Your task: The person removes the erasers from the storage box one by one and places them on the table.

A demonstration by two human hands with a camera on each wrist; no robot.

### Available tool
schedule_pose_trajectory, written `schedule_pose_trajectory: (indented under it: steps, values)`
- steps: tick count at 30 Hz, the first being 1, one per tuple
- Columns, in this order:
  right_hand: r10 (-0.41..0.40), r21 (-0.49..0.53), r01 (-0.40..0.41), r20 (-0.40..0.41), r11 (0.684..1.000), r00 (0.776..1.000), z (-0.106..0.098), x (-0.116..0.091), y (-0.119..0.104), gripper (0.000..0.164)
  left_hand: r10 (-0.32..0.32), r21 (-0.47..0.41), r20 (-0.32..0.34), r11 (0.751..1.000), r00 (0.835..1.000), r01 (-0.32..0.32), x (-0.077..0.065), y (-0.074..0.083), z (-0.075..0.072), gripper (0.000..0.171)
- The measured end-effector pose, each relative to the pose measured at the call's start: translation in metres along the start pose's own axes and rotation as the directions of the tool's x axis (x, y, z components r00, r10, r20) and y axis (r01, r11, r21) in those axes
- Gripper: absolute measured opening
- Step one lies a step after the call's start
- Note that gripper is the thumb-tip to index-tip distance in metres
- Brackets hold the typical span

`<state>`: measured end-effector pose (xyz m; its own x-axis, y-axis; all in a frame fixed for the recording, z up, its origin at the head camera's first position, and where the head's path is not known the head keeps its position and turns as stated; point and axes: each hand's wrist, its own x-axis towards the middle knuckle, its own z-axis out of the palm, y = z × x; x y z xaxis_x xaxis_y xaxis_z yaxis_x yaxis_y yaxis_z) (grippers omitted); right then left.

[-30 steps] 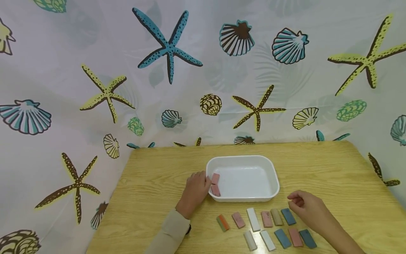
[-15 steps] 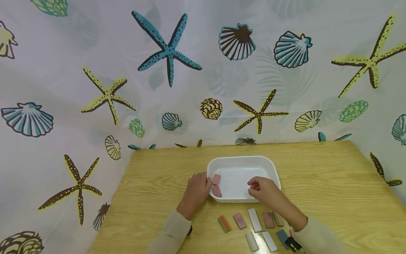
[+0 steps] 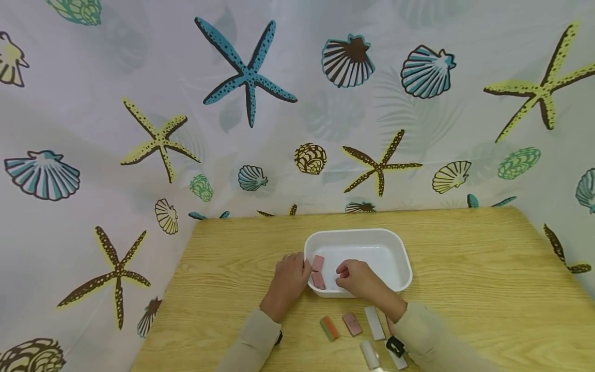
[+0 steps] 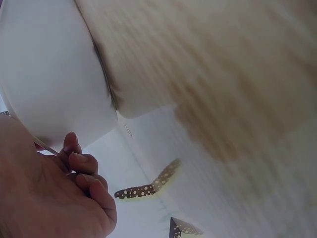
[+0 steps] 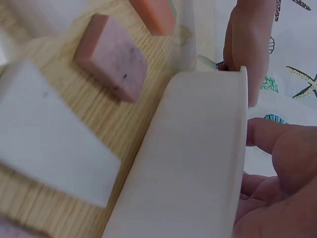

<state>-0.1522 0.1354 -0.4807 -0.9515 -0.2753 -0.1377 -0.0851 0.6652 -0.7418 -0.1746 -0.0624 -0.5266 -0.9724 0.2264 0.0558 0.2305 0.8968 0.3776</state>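
Note:
A white plastic tray (image 3: 403,258) stands on the table with two pink erasers (image 3: 318,263) inside, by its left wall. My left hand (image 3: 289,281) holds the tray's left rim; in the left wrist view its fingers (image 4: 84,163) are curled against the outer wall. Over the front part of the tray is my right hand (image 3: 360,279), thumb and fingers bent towards each other. The tray wall hides part of these fingers in the right wrist view, so whether they hold anything is unclear. In front of the tray lie several erasers, among them an orange-green one (image 3: 329,328) and a pink one (image 5: 119,62).
Nearest the front wall are a white block (image 3: 374,323) and another pale block (image 3: 370,355). My right sleeve (image 3: 432,336) covers the pieces further right. The wooden table (image 3: 465,258) meets a hanging cloth (image 3: 279,170) printed with starfish and shells at the back.
My right hand has moved left from beside the blue pieces to over the tray, and further left within it. My left hand stays on the rim. The sleeve now covers the right-hand pieces.

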Motion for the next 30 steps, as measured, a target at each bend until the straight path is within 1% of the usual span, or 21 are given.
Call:
schedule_pose_trajectory:
  steps: [7,10,12,14,16,20,23,26,30]
  values:
    - [0.014,-0.032,-0.013,0.014,0.999,1.0,0.019,0.011,-0.007,0.016,0.033,-0.002,-0.022,0.999,0.999,-0.033,-0.003,-0.001,-0.002,0.025]
    - [0.025,-0.041,-0.023,0.045,0.999,0.999,0.026,0.016,-0.01,0.018,0.035,-0.001,-0.028,0.999,0.999,-0.035,-0.004,-0.002,-0.002,0.025]
    - [0.015,-0.041,-0.012,0.066,0.999,0.998,0.031,0.019,-0.011,0.019,0.04,-0.001,-0.037,0.999,0.999,-0.04,-0.004,-0.003,-0.001,0.025]
    - [0.0,-0.032,0.002,0.077,0.999,0.997,0.036,0.021,-0.013,0.024,0.046,-0.002,-0.045,0.999,0.998,-0.046,-0.004,-0.004,0.0,0.025]
    - [-0.039,-0.03,0.041,0.07,0.999,0.997,0.04,0.022,-0.014,0.03,0.054,-0.004,-0.051,0.999,0.997,-0.054,-0.004,-0.005,0.0,0.026]
    - [-0.095,-0.052,0.096,0.017,0.994,0.995,0.047,0.025,-0.015,0.034,0.064,-0.002,-0.052,0.998,0.997,-0.064,-0.004,-0.005,0.0,0.026]
    - [-0.083,-0.059,0.082,-0.017,0.995,0.996,0.051,0.027,-0.015,0.033,0.06,-0.003,-0.05,0.998,0.997,-0.061,-0.004,-0.006,0.001,0.026]
    - [-0.039,-0.049,0.038,-0.024,0.998,0.999,0.053,0.03,-0.016,0.029,0.052,-0.007,-0.046,0.999,0.998,-0.053,-0.004,-0.006,0.0,0.025]
    - [-0.02,-0.046,0.018,-0.045,0.999,0.999,0.055,0.032,-0.016,0.026,0.044,-0.005,-0.038,0.999,0.998,-0.045,-0.004,-0.006,0.0,0.025]
